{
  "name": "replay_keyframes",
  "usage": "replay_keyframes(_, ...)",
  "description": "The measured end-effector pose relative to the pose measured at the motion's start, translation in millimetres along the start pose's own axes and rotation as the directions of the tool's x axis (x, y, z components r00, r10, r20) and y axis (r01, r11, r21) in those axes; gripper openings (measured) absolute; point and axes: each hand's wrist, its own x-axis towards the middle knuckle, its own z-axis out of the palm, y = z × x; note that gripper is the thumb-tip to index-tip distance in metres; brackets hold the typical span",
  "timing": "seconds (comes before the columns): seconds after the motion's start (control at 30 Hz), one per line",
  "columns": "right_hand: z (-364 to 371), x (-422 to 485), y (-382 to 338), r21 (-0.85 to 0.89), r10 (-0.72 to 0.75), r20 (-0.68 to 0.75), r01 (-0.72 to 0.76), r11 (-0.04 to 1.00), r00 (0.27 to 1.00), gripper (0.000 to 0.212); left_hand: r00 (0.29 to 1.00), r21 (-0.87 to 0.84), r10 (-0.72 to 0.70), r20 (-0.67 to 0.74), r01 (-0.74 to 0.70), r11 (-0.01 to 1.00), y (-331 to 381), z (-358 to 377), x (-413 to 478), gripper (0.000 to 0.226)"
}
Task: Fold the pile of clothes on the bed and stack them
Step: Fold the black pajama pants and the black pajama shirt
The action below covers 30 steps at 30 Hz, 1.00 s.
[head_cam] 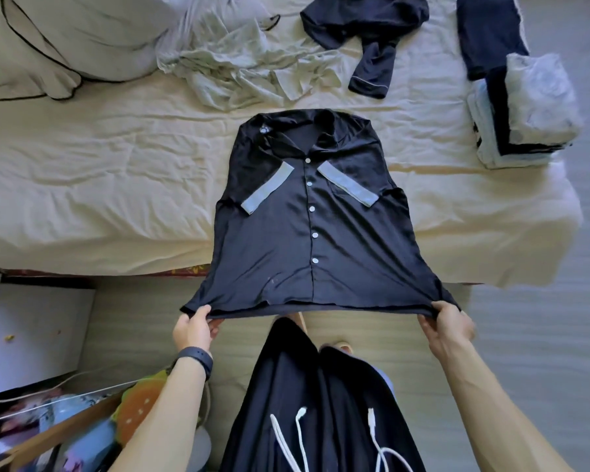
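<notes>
Ideally, left hand [193, 323] and right hand [448, 321], each pinching the shirt [310, 226] hem, needed to carry it evenly toward twelve o'clock.

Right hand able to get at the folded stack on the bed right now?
Probably not yet: the right hand pinches the black shirt's hem. Bare sheet lies between it and the folded stack, so likely yes once released.
</notes>
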Motion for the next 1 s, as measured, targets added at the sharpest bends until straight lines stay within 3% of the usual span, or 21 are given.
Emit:
replay_keyframes(0.1, 35, 0, -27, 0.06, -0.011, 0.064, 0.007, 0.998, 0.998, 0.032, 0.998, -0.04, 0.062, 0.01, -0.061, 0.997, 38, 19, 11, 0.048)
replay_keyframes(0.2, 85, 10, -62, 0.06, -0.042, 0.111, 0.036, 0.998, 0.993, 0.036, 0.988, -0.016, 0.151, 0.023, -0.151, 0.988, 86, 49, 30, 0.041)
replay_keyframes(0.33, 164, 38, -102, 0.024, -0.072, 0.126, 0.069, 0.997, 0.989, 0.043, 0.965, 0.014, 0.246, 0.089, -0.248, 0.969, 145, 103, 65, 0.005)
replay_keyframes(0.63, 358, 145, -152, -0.072, -0.087, 0.166, 0.1, 0.992, 0.982, 0.026, 0.958, 0.02, 0.245, 0.147, -0.251, 0.968, 259, 275, 199, 0.01)
replay_keyframes(0.83, 455, 215, -165, -0.104, -0.126, 0.13, 0.139, 0.985, 0.984, 0.027, 0.954, 0.049, 0.253, 0.161, -0.264, 0.963, 310, 367, 273, 0.01)
replay_keyframes(0.9, 473, 233, -169, -0.121, -0.174, 0.092, 0.184, 0.975, 0.98, 0.023, 0.942, 0.132, 0.273, 0.194, -0.301, 0.944, 316, 387, 284, 0.019)
replay_keyframes(1.0, 480, 248, -168, -0.277, -0.233, 0.153, 0.268, 0.923, 0.96, 0.04, 0.912, 0.359, 0.247, 0.328, -0.362, 0.86, 312, 402, 293, 0.064)
